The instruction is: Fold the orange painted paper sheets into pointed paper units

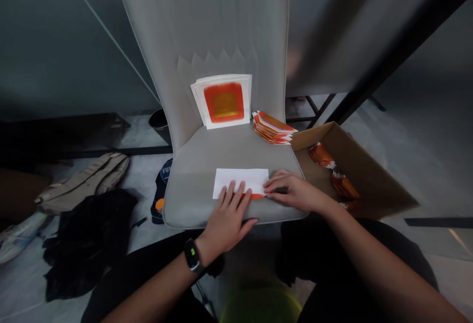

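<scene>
A folded sheet of paper point(242, 176) lies near the front of a grey chair seat point(221, 153). Its white side faces up, and a strip of orange shows along the near edge. My left hand point(226, 220) rests flat on the sheet with its fingers spread. At the sheet's right end, my right hand point(291, 191) pinches the corner between thumb and fingers. Several square sheets printed orange and gold point(223, 102) lean against the chair back. To their right sits a pile of folded orange-and-white papers point(272, 128).
An open cardboard box point(373, 173) stands right of the chair, with bundles of folded papers point(344, 185) inside. On the floor at left lie a beige bag point(86, 182) and a black cloth point(90, 242). A dark bin point(159, 123) stands behind the chair's left side.
</scene>
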`<action>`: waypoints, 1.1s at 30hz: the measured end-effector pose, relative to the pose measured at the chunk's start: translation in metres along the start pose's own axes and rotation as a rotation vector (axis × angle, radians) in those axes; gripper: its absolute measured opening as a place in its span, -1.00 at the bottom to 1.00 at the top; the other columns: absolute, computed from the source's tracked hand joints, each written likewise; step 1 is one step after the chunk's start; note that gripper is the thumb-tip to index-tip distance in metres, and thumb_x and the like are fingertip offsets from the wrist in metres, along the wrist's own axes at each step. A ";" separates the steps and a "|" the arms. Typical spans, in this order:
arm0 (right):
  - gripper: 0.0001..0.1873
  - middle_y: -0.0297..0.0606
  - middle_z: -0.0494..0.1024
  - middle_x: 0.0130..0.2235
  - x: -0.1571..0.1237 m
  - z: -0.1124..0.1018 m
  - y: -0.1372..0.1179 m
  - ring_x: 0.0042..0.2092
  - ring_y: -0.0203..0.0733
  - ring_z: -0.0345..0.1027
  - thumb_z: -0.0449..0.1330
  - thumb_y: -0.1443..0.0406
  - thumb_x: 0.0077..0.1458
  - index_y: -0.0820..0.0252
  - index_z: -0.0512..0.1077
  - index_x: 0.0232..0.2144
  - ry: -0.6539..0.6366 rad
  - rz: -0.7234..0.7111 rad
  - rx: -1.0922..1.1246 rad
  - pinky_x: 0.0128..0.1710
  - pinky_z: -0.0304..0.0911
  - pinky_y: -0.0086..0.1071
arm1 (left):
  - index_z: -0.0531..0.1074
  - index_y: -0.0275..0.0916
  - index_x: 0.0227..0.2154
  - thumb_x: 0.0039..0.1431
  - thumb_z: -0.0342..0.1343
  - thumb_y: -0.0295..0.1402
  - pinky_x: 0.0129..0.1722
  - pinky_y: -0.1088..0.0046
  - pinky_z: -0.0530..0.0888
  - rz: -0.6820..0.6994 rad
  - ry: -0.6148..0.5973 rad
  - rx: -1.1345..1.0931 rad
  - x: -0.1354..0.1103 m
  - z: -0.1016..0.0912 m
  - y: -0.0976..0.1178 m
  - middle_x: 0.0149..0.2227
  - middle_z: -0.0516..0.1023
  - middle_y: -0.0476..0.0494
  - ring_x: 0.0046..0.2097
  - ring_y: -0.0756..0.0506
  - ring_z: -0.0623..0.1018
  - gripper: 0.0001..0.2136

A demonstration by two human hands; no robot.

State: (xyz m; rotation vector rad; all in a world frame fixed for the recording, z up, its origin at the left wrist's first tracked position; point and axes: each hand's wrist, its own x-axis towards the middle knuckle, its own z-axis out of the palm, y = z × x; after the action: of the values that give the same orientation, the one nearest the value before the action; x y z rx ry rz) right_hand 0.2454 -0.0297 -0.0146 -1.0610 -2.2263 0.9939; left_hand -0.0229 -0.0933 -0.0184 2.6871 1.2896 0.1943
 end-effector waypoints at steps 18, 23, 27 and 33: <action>-0.81 -0.23 0.62 -0.24 0.023 0.016 0.008 -0.15 -0.12 0.44 0.33 0.17 0.21 -0.02 0.67 -0.13 0.098 0.088 0.058 -0.05 0.29 -0.23 | 0.42 -0.16 -0.13 0.33 0.19 -0.26 -0.14 0.22 0.38 -0.246 0.233 -0.351 0.049 0.004 0.012 -0.29 0.52 -0.08 -0.15 -0.21 0.45 -0.85; -0.73 -0.21 0.58 -0.16 0.015 0.000 0.018 -0.09 -0.11 0.46 0.44 0.19 0.05 0.04 0.67 -0.15 0.039 0.058 0.110 0.00 0.33 -0.23 | 0.45 -0.16 -0.16 0.27 0.26 -0.22 -0.16 0.23 0.36 -0.273 0.207 -0.361 0.049 0.001 0.015 -0.31 0.53 -0.07 -0.16 -0.21 0.44 -0.81; -0.85 -0.22 0.53 -0.14 0.013 -0.006 0.022 -0.08 -0.13 0.44 0.39 0.30 0.08 0.02 0.68 -0.24 0.006 0.031 0.042 0.04 0.32 -0.19 | 0.45 -0.16 -0.31 0.36 0.14 -0.23 -0.16 0.21 0.32 -0.220 0.201 -0.293 0.049 0.000 0.017 -0.28 0.54 -0.11 -0.16 -0.21 0.41 -0.84; -0.89 -0.23 0.53 -0.19 0.018 -0.004 0.019 -0.13 -0.15 0.43 0.34 0.26 0.17 0.04 0.67 -0.25 0.009 0.024 0.076 -0.01 0.32 -0.24 | 0.44 -0.16 -0.34 0.41 0.04 -0.27 -0.16 0.20 0.31 -0.231 0.187 -0.289 0.049 0.001 0.019 -0.28 0.53 -0.13 -0.16 -0.20 0.40 -0.80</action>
State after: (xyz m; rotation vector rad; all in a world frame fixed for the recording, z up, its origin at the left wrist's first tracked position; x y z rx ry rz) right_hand 0.2458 -0.0055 -0.0252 -1.0592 -2.1556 1.0733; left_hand 0.0217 -0.0669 -0.0129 2.3028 1.4823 0.5663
